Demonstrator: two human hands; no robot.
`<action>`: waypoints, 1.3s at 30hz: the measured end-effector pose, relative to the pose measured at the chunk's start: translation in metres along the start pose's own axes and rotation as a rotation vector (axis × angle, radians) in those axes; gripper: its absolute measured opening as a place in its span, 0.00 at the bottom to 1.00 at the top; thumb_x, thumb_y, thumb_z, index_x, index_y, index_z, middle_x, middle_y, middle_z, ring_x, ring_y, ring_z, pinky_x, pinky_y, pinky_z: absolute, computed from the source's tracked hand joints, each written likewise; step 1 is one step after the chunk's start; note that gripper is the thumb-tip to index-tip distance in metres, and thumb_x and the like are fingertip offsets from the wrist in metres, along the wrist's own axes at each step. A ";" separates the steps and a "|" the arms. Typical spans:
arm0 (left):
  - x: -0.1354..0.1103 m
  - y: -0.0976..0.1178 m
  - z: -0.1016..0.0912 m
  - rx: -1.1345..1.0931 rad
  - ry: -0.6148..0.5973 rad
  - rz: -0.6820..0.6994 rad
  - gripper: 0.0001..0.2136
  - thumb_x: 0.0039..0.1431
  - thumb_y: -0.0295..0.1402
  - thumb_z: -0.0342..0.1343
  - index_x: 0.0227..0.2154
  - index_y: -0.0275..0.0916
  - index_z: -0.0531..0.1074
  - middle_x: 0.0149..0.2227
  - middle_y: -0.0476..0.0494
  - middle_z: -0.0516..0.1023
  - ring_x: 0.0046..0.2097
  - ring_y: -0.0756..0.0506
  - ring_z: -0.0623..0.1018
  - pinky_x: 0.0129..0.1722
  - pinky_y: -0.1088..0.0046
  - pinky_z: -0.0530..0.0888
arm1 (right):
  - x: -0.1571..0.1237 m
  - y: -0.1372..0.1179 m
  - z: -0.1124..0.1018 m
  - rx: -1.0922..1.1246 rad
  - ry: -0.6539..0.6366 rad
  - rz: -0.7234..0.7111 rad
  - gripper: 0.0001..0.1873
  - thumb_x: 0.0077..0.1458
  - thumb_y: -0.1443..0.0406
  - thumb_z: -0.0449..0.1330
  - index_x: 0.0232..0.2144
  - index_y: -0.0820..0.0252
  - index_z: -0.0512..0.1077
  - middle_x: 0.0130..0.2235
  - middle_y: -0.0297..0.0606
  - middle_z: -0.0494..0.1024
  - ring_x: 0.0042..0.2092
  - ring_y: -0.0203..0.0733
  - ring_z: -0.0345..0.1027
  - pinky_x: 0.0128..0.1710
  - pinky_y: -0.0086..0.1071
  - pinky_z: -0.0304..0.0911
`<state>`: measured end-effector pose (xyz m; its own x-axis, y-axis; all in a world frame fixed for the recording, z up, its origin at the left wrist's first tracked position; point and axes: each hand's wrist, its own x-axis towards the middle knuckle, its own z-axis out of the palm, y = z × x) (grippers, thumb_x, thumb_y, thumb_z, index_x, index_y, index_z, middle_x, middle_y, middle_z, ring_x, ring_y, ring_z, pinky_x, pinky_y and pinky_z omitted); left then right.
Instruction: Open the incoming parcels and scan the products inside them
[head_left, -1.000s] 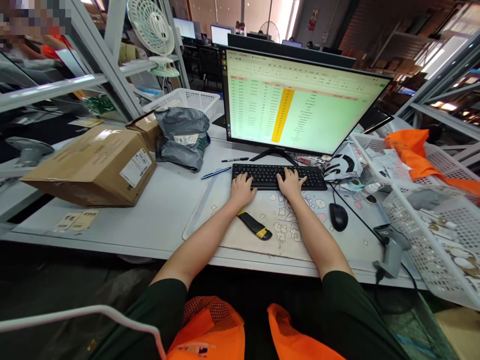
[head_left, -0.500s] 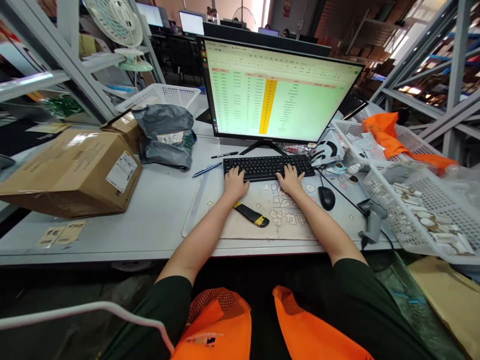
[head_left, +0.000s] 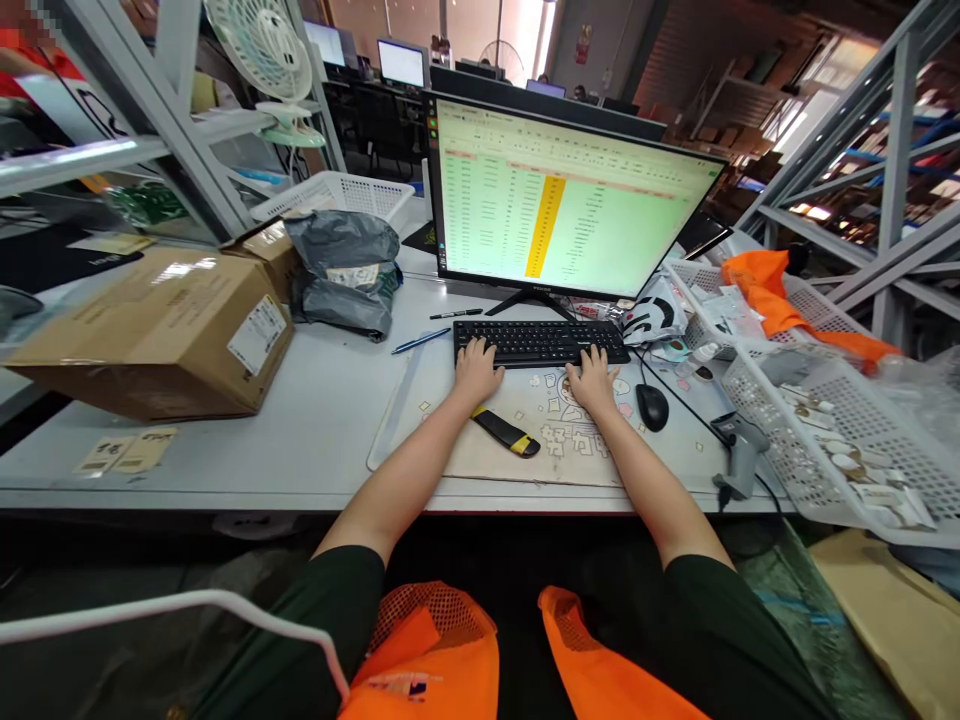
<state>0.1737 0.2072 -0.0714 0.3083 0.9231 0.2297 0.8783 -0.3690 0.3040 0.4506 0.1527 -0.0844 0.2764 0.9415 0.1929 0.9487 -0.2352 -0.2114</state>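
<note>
A black keyboard (head_left: 536, 343) lies at the back edge of a printed desk mat (head_left: 420, 440). My left hand (head_left: 477, 372) rests on its left end, fingers spread over the keys. On the right part of the keys are the fingertips of my right hand (head_left: 593, 380), also spread. Neither hand holds anything. Beyond the keyboard stands a monitor (head_left: 577, 195) with a spreadsheet and one yellow column. A black and yellow box cutter (head_left: 506, 432) lies on the mat near my left wrist. Right of my right hand sits a black mouse (head_left: 652, 407).
A cardboard box (head_left: 161, 330) and a grey plastic parcel (head_left: 349, 270) stand on the left. Two pens, one a blue pen (head_left: 420, 341), lie left of the keyboard. On the right are a barcode scanner (head_left: 742, 455) and a white basket (head_left: 817, 470) of small items. Metal frames flank the desk.
The camera view has shifted slightly, so the desk items appear a little moved. Both hands stay on the keyboard, with the right fingers in a slightly different pose.
</note>
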 end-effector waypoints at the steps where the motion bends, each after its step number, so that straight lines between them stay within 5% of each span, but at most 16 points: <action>1: 0.000 0.000 0.000 -0.001 0.004 0.002 0.28 0.68 0.39 0.54 0.67 0.34 0.71 0.73 0.30 0.64 0.75 0.30 0.60 0.74 0.47 0.60 | 0.000 0.001 0.000 0.007 0.008 -0.002 0.38 0.73 0.50 0.42 0.75 0.64 0.58 0.79 0.54 0.49 0.79 0.63 0.36 0.72 0.73 0.40; 11: -0.002 0.002 0.000 -0.007 0.040 0.017 0.24 0.68 0.37 0.53 0.64 0.34 0.74 0.71 0.29 0.67 0.74 0.30 0.62 0.71 0.48 0.64 | 0.001 0.002 0.001 0.007 -0.006 0.016 0.37 0.73 0.48 0.42 0.73 0.61 0.64 0.79 0.54 0.48 0.79 0.66 0.36 0.71 0.74 0.41; 19: 0.001 0.001 -0.003 -0.020 0.045 0.015 0.29 0.67 0.42 0.56 0.67 0.32 0.70 0.74 0.26 0.60 0.75 0.28 0.60 0.72 0.48 0.64 | 0.000 0.002 0.000 0.050 0.030 -0.009 0.39 0.72 0.50 0.43 0.77 0.63 0.54 0.78 0.55 0.51 0.79 0.63 0.39 0.72 0.71 0.42; 23: 0.000 0.003 -0.003 -0.002 0.044 0.009 0.27 0.68 0.41 0.55 0.66 0.33 0.72 0.73 0.26 0.63 0.74 0.26 0.59 0.71 0.41 0.62 | -0.002 0.001 0.000 0.036 0.033 -0.001 0.39 0.72 0.51 0.44 0.76 0.66 0.54 0.78 0.56 0.52 0.78 0.63 0.40 0.73 0.70 0.43; 27: -0.001 0.003 -0.002 0.010 0.039 0.016 0.24 0.68 0.38 0.54 0.62 0.33 0.75 0.70 0.27 0.68 0.71 0.28 0.64 0.69 0.45 0.65 | -0.007 -0.002 -0.004 -0.011 0.063 -0.051 0.37 0.72 0.54 0.44 0.74 0.69 0.58 0.77 0.59 0.55 0.78 0.65 0.41 0.72 0.73 0.40; 30: -0.001 0.003 -0.002 0.011 0.039 0.021 0.22 0.68 0.38 0.54 0.60 0.34 0.76 0.69 0.27 0.68 0.70 0.28 0.65 0.67 0.47 0.66 | -0.010 -0.017 -0.006 -0.046 0.088 -0.213 0.34 0.70 0.57 0.47 0.71 0.69 0.63 0.76 0.57 0.57 0.77 0.64 0.43 0.74 0.71 0.37; 35: 0.000 0.002 -0.002 0.000 0.039 0.024 0.22 0.68 0.38 0.54 0.60 0.34 0.76 0.69 0.27 0.68 0.69 0.29 0.65 0.66 0.47 0.66 | 0.001 -0.074 0.003 0.032 0.005 -0.396 0.32 0.69 0.60 0.50 0.68 0.72 0.69 0.73 0.57 0.63 0.74 0.54 0.55 0.75 0.47 0.51; 39: -0.001 0.002 -0.002 0.004 0.047 0.030 0.21 0.68 0.38 0.55 0.60 0.35 0.76 0.68 0.28 0.69 0.69 0.30 0.66 0.67 0.48 0.65 | 0.018 -0.108 0.012 0.060 0.031 -0.369 0.30 0.72 0.57 0.49 0.66 0.69 0.71 0.73 0.56 0.63 0.76 0.58 0.50 0.75 0.55 0.49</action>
<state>0.1744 0.2057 -0.0687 0.3173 0.9056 0.2815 0.8704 -0.3959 0.2925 0.3516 0.1973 -0.0693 -0.0773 0.9523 0.2953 0.9749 0.1342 -0.1777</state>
